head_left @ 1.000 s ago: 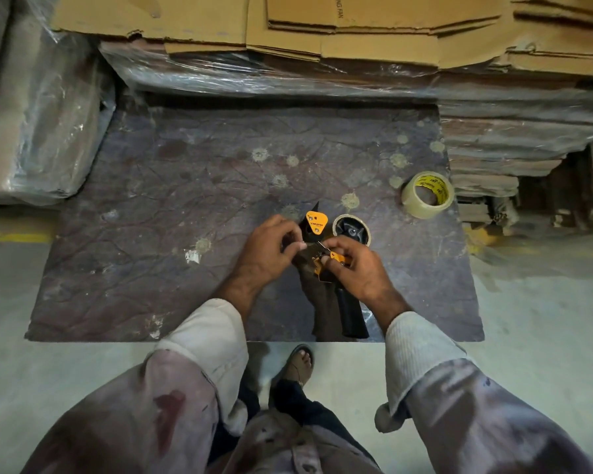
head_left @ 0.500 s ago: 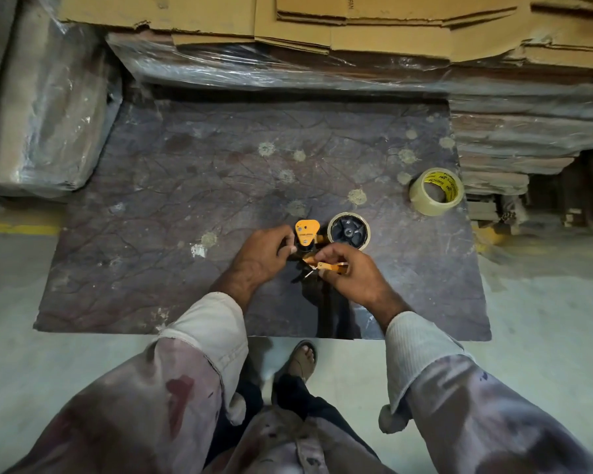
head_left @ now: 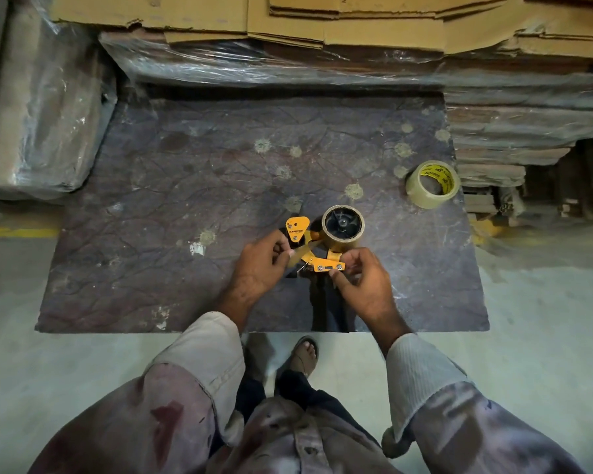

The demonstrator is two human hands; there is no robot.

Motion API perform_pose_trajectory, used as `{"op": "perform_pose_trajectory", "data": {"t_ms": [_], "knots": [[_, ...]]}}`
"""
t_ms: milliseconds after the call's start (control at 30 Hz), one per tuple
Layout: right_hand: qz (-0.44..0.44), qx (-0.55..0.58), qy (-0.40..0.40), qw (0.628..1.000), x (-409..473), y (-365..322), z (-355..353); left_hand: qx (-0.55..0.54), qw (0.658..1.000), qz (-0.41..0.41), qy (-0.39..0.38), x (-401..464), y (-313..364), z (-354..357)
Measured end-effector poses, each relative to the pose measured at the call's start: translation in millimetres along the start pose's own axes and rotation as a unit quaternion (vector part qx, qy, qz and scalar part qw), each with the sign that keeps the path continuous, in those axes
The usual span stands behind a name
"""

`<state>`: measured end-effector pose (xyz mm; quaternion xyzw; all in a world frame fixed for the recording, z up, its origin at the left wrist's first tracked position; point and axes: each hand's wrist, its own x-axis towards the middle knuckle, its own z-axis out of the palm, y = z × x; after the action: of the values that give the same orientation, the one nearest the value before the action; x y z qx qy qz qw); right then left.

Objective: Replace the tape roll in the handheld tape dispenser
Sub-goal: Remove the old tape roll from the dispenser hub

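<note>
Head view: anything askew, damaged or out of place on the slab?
Nothing alarming. The tape roll sits tilted at the slab's right edge, near the drop. The slab carries pale splotches and scuffs. Both the left hand and right hand grip the tape dispenser normally.

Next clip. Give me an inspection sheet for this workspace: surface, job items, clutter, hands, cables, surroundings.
Surface: dark slab, stained and spotted.
Job items: tape dispenser with a roll on its hub; second tape roll near the slab's far right edge.
Clutter: nothing seen.
Hands: left hand pinches at the dispenser's front; right hand grips its orange bracket.
Cables: nothing seen.
Surroundings: flattened cardboard stacked behind, plastic-wrapped bundles at left, concrete floor.
</note>
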<state>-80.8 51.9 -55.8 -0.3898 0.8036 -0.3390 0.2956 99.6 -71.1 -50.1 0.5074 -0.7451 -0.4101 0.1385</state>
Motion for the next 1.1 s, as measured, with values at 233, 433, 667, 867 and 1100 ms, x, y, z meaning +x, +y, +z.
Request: {"op": "perform_pose_trajectory", "data": {"t_ms": [233, 433, 667, 867, 1100], "knots": [[0.036, 0.059, 0.016, 0.997, 19.3, -10.8, -14.0, -0.097, 0.995, -0.013, -0.020, 29.7, 36.8, -5.4], [0.034, -0.050, 0.016, 0.998, 63.7, -16.7, -25.7, -0.201, 0.977, -0.063, -0.044, 62.3, 60.5, 2.0], [0.177, 0.030, -0.034, 0.983, 101.5, -5.0, -23.0, -0.007, 0.997, -0.011, -0.078, 77.0, 63.4, 22.8], [0.301, 0.174, -0.050, 0.936, 110.4, 8.3, -20.9, 0.137, 0.987, -0.004, -0.089, 95.7, 67.7, 22.9], [0.317, 0.268, -0.066, 0.908, 107.9, 9.6, -16.2, 0.227, 0.954, 0.004, -0.196, 109.4, 68.7, 26.9]]}}
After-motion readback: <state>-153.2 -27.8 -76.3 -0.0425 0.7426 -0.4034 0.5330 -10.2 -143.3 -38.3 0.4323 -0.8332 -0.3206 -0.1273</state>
